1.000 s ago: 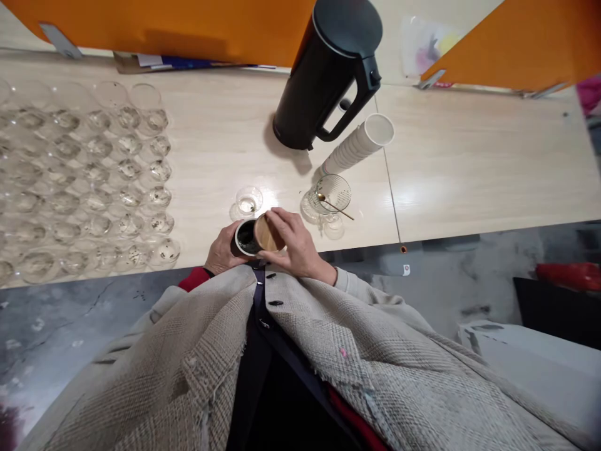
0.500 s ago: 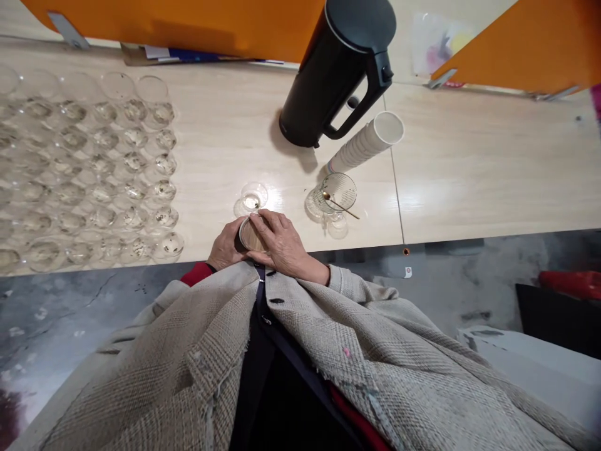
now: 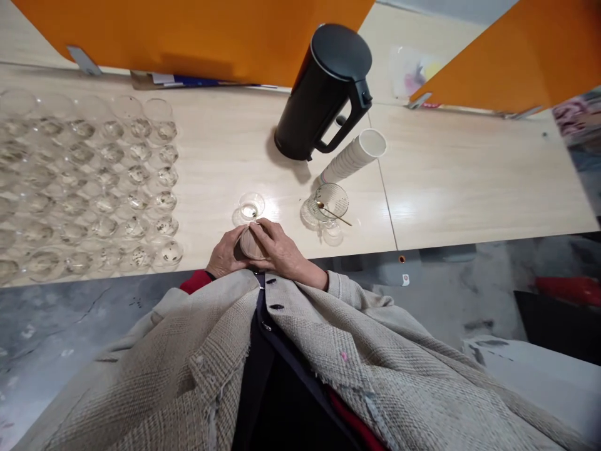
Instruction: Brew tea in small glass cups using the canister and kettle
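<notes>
Close to the desk's front edge I hold a small round jar with a wood-coloured lid (image 3: 254, 243). My left hand (image 3: 226, 254) is closed round its left side. The fingers of my right hand (image 3: 284, 252) curl over the lid's right and far rim. Most of the jar's body is hidden by my hands. Just beyond it stands a clear cup (image 3: 251, 203) with a little dark leafy matter at the bottom. To the right, a ribbed glass (image 3: 334, 197) has a gold-coloured spoon (image 3: 334, 215) leaning in it.
Rows of clear cups (image 3: 107, 178) holding bits of leaf fill the desk's left side. A black kettle (image 3: 323, 91) stands behind, with stacked paper cups (image 3: 352, 156) beside its handle. Orange partitions (image 3: 188, 44) rise along the back.
The camera view has tilted, so the desk items sit lower in the picture. My hands stay on the jar, and my right fingers have shifted slightly on the lid.
</notes>
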Motion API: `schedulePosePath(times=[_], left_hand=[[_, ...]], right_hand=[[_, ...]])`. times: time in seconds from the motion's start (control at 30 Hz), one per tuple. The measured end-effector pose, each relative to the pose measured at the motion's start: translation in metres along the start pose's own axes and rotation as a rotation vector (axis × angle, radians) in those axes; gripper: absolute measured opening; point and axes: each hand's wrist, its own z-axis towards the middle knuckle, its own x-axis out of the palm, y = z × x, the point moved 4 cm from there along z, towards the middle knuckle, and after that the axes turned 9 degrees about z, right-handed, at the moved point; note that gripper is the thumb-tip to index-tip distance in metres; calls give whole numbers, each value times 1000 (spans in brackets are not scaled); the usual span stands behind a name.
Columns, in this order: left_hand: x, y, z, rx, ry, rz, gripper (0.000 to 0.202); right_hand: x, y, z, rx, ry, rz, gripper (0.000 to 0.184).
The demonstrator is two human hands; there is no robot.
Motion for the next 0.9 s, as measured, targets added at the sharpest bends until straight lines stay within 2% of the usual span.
schedulePosePath(times=[0.1,0.23,0.33,0.43,0.53,0.67,0.77,0.9], left_hand=[[0,-2,1,58,33,11,98],[4,-1,1,84,55,55,101],[7,0,1,110,38,70,99],[8,2,1,104,21,71,97],[5,1,0,122,0,55,94],[4,1,-1,103,17,52,92],[5,2,-2,74,35,62,89],[7,3,-5,98,19,49,87]], right_hand=[[-22,1,-13,-4,-94,17,95],[-76,8,-19,-30,-329,-38,95],[-111,2,2,14,-423,-111,95],[-127,-20,45,1,-468,-133,92],[-119,-51,97,8,-459,-139,90],[-90,-79,152,131,-343,-171,89],[-70,-83,173,175,-279,-181,88],[-55,-89,186,190,-266,-162,86]])
